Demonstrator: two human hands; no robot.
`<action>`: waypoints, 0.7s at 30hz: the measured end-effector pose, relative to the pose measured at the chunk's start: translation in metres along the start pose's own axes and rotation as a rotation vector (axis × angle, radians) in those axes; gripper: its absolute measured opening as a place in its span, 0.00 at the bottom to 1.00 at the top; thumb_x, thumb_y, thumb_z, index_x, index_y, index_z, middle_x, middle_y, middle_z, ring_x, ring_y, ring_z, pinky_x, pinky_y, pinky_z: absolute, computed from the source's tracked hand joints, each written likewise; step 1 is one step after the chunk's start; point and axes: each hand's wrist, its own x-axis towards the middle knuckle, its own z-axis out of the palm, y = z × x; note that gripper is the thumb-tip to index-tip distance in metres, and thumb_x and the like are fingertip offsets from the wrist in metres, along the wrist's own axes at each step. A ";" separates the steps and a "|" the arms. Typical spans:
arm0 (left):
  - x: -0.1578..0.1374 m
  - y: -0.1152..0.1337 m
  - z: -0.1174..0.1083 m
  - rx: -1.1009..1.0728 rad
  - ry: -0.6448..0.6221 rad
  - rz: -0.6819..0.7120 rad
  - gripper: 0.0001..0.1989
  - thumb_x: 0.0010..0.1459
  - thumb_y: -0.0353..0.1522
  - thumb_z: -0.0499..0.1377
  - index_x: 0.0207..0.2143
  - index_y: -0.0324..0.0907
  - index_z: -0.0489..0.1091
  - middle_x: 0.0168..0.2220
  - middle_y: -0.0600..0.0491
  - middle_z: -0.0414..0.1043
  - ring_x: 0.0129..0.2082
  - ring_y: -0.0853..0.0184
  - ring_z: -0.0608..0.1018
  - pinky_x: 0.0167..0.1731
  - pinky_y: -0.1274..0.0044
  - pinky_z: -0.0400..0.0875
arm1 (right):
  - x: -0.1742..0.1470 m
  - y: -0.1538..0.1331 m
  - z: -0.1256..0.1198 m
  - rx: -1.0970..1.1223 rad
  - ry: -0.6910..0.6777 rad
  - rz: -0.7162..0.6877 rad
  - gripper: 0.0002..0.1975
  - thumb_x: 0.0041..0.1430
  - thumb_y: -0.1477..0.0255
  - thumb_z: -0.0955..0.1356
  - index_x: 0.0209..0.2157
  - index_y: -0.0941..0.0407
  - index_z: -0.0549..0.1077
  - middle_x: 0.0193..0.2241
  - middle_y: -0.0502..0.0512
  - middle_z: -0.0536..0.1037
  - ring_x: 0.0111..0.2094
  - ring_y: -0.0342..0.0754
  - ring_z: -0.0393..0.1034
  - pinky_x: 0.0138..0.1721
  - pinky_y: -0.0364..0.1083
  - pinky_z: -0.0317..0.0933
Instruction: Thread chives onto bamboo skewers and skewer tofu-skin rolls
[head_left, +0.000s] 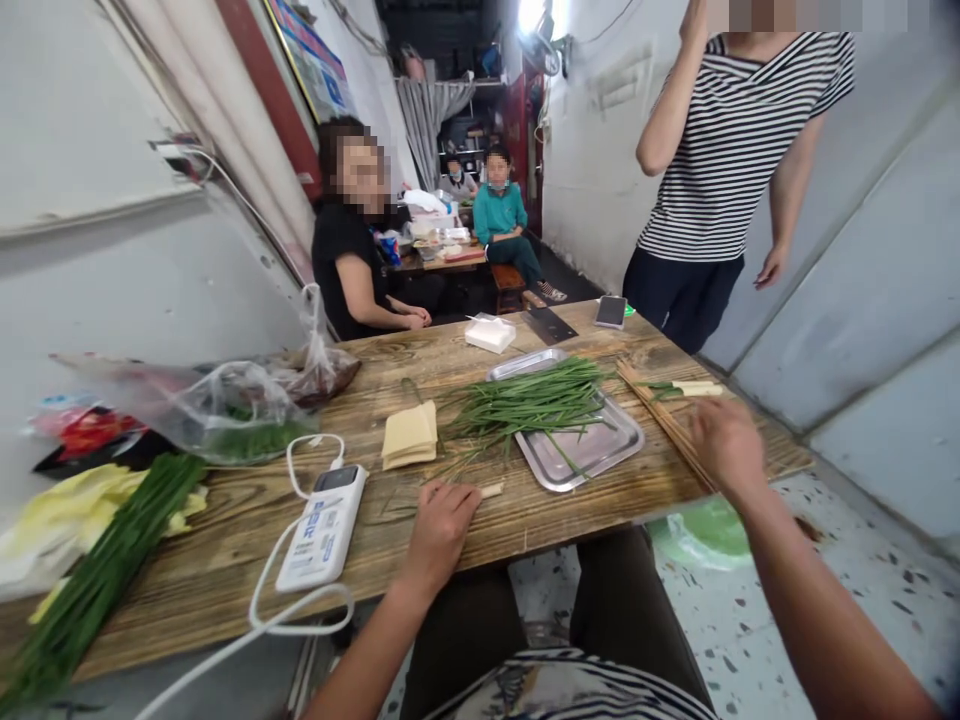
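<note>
My left hand (444,528) rests on the wooden table near its front edge, fingers closed around a small pale tofu-skin roll (492,490) whose end sticks out to the right. My right hand (726,448) is blurred by motion and hangs over the right side of the table, close to a bundle of bamboo skewers (660,415). Just beyond it lies a finished-looking roll (696,388) with green chive ends. Loose chives (532,400) are heaped across a metal tray (592,465). Left of the tray sits a stack of square tofu-skin sheets (409,436).
A white power bank (322,530) with a cable lies left of my left hand. More chives (105,570) and plastic bags (247,400) fill the left end. A tissue pack (490,333), cleaver (549,325) and phone (611,312) lie at the back. People sit and stand beyond.
</note>
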 end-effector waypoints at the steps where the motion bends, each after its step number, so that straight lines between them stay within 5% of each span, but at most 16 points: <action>1: 0.000 0.000 0.001 0.000 0.001 0.002 0.13 0.63 0.27 0.48 0.42 0.44 0.71 0.39 0.50 0.76 0.39 0.65 0.74 0.44 0.69 0.58 | 0.007 0.026 0.005 -0.104 -0.081 0.103 0.12 0.59 0.74 0.62 0.38 0.64 0.76 0.38 0.70 0.76 0.39 0.58 0.69 0.39 0.53 0.61; 5: -0.001 -0.001 0.002 0.000 -0.003 -0.008 0.14 0.64 0.28 0.47 0.43 0.45 0.71 0.40 0.50 0.75 0.40 0.65 0.73 0.45 0.69 0.58 | 0.021 0.082 0.025 -0.214 -0.353 0.332 0.11 0.56 0.71 0.66 0.31 0.65 0.76 0.29 0.72 0.74 0.30 0.55 0.69 0.30 0.49 0.57; 11: 0.001 -0.001 0.000 -0.027 -0.045 -0.082 0.13 0.64 0.29 0.49 0.41 0.46 0.72 0.39 0.51 0.75 0.39 0.66 0.73 0.44 0.69 0.58 | 0.024 0.085 0.036 -0.195 -0.349 0.449 0.14 0.59 0.75 0.60 0.33 0.68 0.75 0.27 0.75 0.73 0.25 0.54 0.68 0.26 0.50 0.52; 16: 0.005 0.000 0.000 -0.081 -0.044 -0.126 0.12 0.64 0.31 0.50 0.39 0.45 0.73 0.38 0.51 0.75 0.38 0.66 0.73 0.41 0.71 0.60 | 0.030 0.092 0.022 -0.109 -0.209 0.504 0.16 0.61 0.75 0.59 0.42 0.66 0.75 0.34 0.76 0.75 0.31 0.56 0.69 0.31 0.51 0.55; 21: 0.006 -0.001 0.001 -0.080 -0.021 -0.158 0.11 0.63 0.30 0.51 0.38 0.45 0.74 0.37 0.51 0.75 0.38 0.66 0.72 0.40 0.71 0.59 | 0.028 0.078 -0.022 -0.074 0.100 0.551 0.15 0.59 0.75 0.63 0.42 0.68 0.76 0.33 0.74 0.76 0.33 0.54 0.68 0.32 0.51 0.55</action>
